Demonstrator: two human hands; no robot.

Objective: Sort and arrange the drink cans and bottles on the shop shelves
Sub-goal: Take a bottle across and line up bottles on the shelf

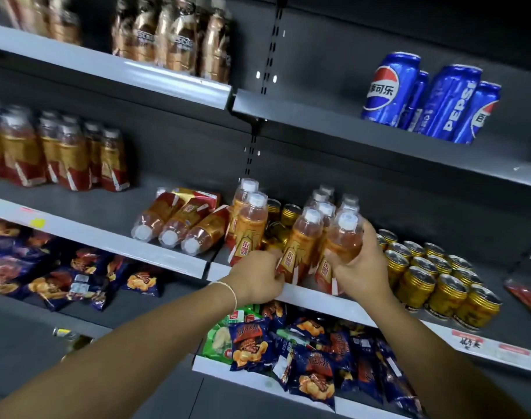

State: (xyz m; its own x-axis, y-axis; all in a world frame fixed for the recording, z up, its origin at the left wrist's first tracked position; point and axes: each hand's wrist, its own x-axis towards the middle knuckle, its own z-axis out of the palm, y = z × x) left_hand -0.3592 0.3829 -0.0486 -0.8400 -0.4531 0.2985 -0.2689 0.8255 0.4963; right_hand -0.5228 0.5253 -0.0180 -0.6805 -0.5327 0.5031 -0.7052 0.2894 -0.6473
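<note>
Upright bottles [302, 244] crowd the front edge of the shelf [312, 299], gold cans [433, 276] just right, bare shelf behind. The left hand [258, 276] pinches one bottle's base; the right hand [359, 267] wraps another.

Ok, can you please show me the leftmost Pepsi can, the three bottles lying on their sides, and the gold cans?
leftmost Pepsi can [389, 87]: head view, on its round logo.
bottles lying on their sides [182, 216]: head view, on the middle bottle's body.
gold cans [447, 297]: head view, on a front can's side.
</note>
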